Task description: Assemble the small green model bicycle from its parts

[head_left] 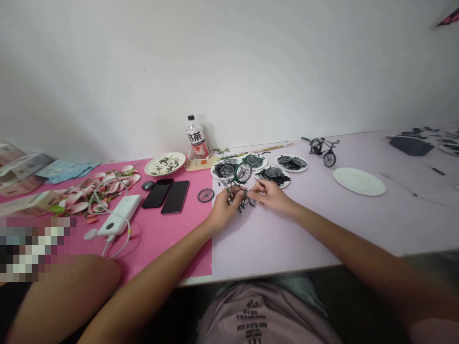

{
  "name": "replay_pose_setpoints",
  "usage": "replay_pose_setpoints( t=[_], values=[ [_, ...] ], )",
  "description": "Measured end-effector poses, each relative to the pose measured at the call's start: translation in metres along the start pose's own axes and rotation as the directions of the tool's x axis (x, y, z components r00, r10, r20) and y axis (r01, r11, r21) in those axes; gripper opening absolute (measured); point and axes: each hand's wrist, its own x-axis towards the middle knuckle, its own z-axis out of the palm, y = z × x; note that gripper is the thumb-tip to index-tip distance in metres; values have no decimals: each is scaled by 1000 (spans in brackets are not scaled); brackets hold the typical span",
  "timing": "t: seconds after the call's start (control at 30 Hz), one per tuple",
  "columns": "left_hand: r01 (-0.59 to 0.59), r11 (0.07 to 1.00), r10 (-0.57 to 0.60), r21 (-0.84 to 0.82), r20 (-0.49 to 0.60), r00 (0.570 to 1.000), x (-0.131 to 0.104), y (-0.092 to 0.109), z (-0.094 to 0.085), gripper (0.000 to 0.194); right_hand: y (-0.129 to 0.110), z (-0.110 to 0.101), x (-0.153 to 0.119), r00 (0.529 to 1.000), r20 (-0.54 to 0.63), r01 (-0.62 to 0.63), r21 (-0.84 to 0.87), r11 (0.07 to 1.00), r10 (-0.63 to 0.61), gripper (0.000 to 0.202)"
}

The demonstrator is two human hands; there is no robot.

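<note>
Above the table, my left hand (pixel 226 208) grips a small dark green model bicycle (pixel 244 172), one wheel of it pointing up. My right hand (pixel 269 197) is pinched close against the model's right side; a thin dark piece shows at its fingers, too small to name. Left of my hands a loose wheel (pixel 206 195) lies flat on the pink surface. Behind them, small white plates hold wheels (pixel 227 169), frame parts (pixel 255 161) and other dark parts (pixel 276 177). Farther right stands an assembled model bicycle (pixel 324 148).
A white oval plate (pixel 358 181) lies at right, near a dark tray (pixel 410 145). Two phones (pixel 175 197), a power bank (pixel 120 215) with a cable, pink petals (pixel 84 193), a bowl (pixel 165 165) and a bottle (pixel 197 138) occupy the left. Another person's limb (pixel 68 296) is at lower left.
</note>
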Motion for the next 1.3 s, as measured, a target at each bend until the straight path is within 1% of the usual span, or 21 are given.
replay_pose_setpoints(
  t=[0.1,0.17,0.3,0.47,0.57,0.67,0.77,0.83,0.87,0.93,1.0,1.07,1.13,1.23,1.3],
  values=[
    [37,997,-36,-67,18,999,1,-1,2,31,0,-2,1,1000,5,-21,12,1000,21,61],
    [66,992,-65,-108,21,998,1,-2,3,34,1,-2,1,1000,-12,-18,13,1000,18,63],
    [111,975,-107,-193,31,994,3,-6,3,44,5,-3,4,999,-35,0,12,1000,0,66],
    [144,964,-135,-226,56,989,5,-10,2,55,9,-2,5,998,-21,-50,8,999,51,68],
    [158,956,-146,-247,69,987,5,-9,1,58,9,-2,4,999,-13,-41,-11,999,41,66],
    [157,951,-138,-266,87,987,5,-7,1,56,7,-1,3,1000,-1,-31,-20,999,31,64],
    [162,949,-140,-270,99,985,5,-5,0,50,4,1,1,1000,1,-28,-32,999,28,65],
    [174,946,-156,-272,87,984,6,-4,-2,47,3,1,1,1000,-9,-24,-40,999,23,66],
    [181,945,-167,-273,72,983,8,-3,-4,46,3,0,2,999,-32,-23,-52,998,22,64],
    [191,942,-192,-277,22,981,11,-1,-10,45,3,-3,3,992,-123,-23,-110,994,9,57],
    [189,947,-210,-259,-57,976,14,0,-16,41,5,-9,6,969,-243,-23,-217,976,-32,55],
    [188,952,-221,-241,-116,968,17,0,-22,37,9,-16,10,950,-301,-21,-325,946,-82,53],
    [193,951,-231,-242,-142,962,19,-1,-25,34,14,-21,14,939,-309,7,-432,902,-155,44],
    [208,951,-244,-231,-137,960,18,-3,-23,34,20,-25,20,936,-223,95,-589,803,-274,34],
    [216,951,-248,-221,-124,961,18,-5,-20,37,24,-24,22,929,-176,128,-673,729,-326,29]
  ],
)
